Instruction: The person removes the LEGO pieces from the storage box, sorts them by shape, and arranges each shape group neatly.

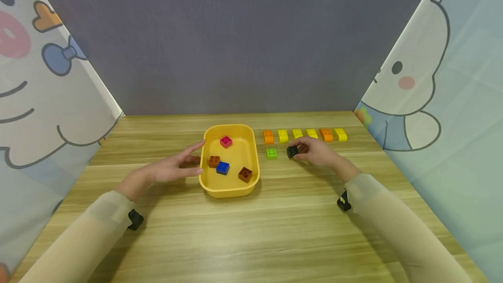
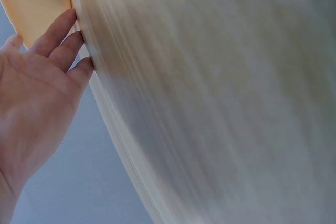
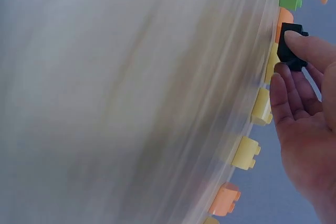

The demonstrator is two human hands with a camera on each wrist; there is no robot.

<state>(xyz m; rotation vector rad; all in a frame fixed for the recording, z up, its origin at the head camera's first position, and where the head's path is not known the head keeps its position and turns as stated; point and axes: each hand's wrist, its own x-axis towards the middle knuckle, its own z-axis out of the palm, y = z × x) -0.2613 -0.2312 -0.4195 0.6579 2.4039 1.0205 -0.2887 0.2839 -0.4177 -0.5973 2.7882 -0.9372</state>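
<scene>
My right hand [image 1: 316, 152] pinches a black toy brick [image 1: 292, 151] between thumb and fingers, just right of a lime green brick [image 1: 271, 153]. In the right wrist view the thumb lies across the face of the black brick [image 3: 292, 45]. On the other side, my left hand [image 1: 170, 168] has its fingers extended at the left wall of a yellow tub [image 1: 229, 192]. The left wrist view shows those fingertips right at the tub's side [image 2: 42, 3]. Inside the tub lie a pink brick [image 1: 225, 142], a blue brick [image 1: 222, 168] and two brown bricks [image 1: 245, 174].
Behind the right hand runs a row of orange and yellow bricks, from an orange one [image 1: 268, 137] to a yellow one [image 1: 340, 134]. A grey panel [image 1: 235, 47] closes the back of the wooden table [image 1: 243, 239]. Printed cloth walls [image 1: 444, 99] stand on both sides.
</scene>
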